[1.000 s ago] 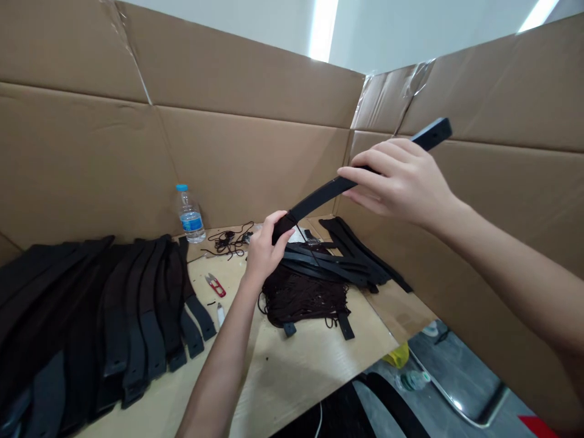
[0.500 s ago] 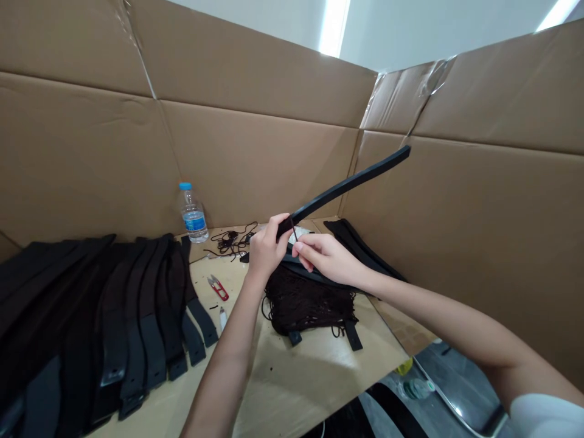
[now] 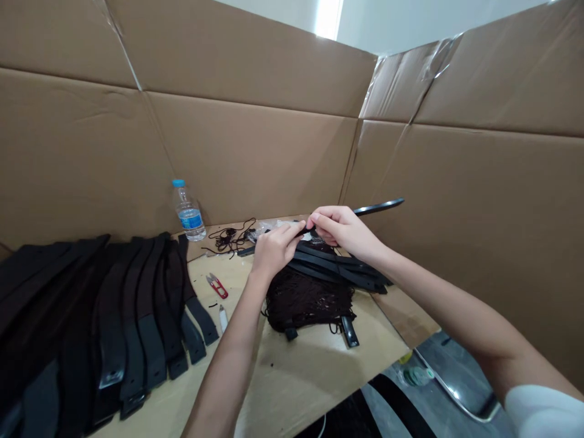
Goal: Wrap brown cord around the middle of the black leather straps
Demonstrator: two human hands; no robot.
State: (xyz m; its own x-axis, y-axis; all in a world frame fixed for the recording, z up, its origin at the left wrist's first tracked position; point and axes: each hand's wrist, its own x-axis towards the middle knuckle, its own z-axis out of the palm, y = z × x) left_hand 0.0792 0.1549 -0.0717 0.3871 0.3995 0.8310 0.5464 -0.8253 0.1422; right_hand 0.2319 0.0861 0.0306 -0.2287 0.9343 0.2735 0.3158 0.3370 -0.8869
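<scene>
In the head view a long, slightly curved black strip runs from my hands toward the right. My left hand is closed around its near end, which is wrapped in dark cord. Close beside it, my right hand is closed in a pinch at the strip; the dark cord between its fingertips is mostly hidden. Below both hands lies a mass of dark brown cord, with several black strips across its top.
On the left side of the table several black strips lie in a row. Red thread snips, a white pen-like tool, a water bottle and loose cord are nearby. Cardboard walls stand behind and to the right.
My right hand has moved up and to the right, now over the strip. The strip's far end has dropped, so it lies nearly level. The view has shifted slightly.
</scene>
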